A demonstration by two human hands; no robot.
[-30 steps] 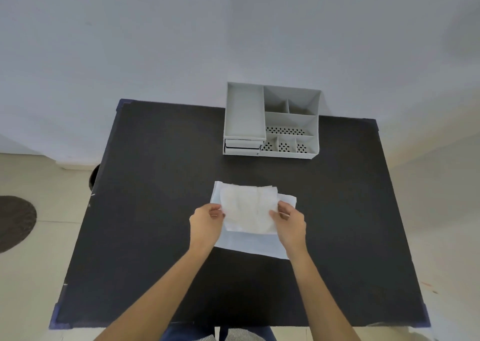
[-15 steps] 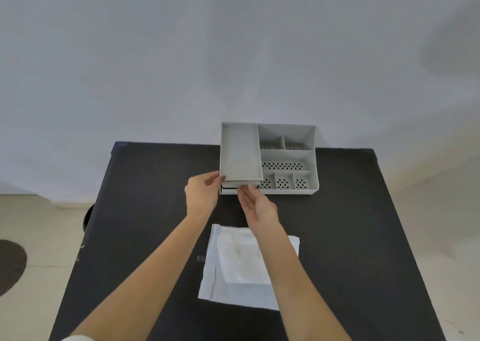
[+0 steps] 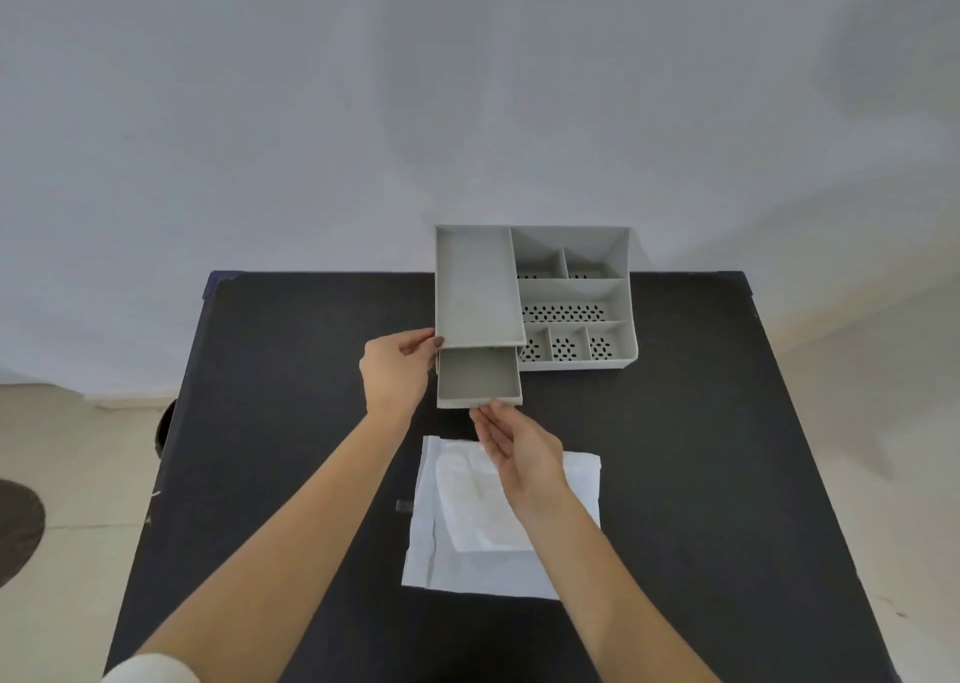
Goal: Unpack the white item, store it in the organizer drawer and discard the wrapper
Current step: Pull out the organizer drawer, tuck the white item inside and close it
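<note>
The grey organizer (image 3: 571,279) stands at the table's far edge. Its lower left drawer (image 3: 478,376) is pulled out toward me and holds nothing. My left hand (image 3: 395,375) presses against the organizer's left side, fingers on its corner. My right hand (image 3: 519,453) is palm up, its fingertips hooked under the drawer's front lip. Below that hand the white padded item (image 3: 467,505) lies flat on its opened white wrapper (image 3: 431,563), and my right wrist covers part of both.
The black table (image 3: 291,370) stands against a pale wall. A small grey scrap (image 3: 404,505) lies just left of the wrapper. On the floor to the left are a dark round mat (image 3: 15,531) and a dark object (image 3: 165,427) by the table's edge.
Both hands let go of the white item and went to the organizer. My right hand has since slid the lower drawer out toward me. The view tilted up.
</note>
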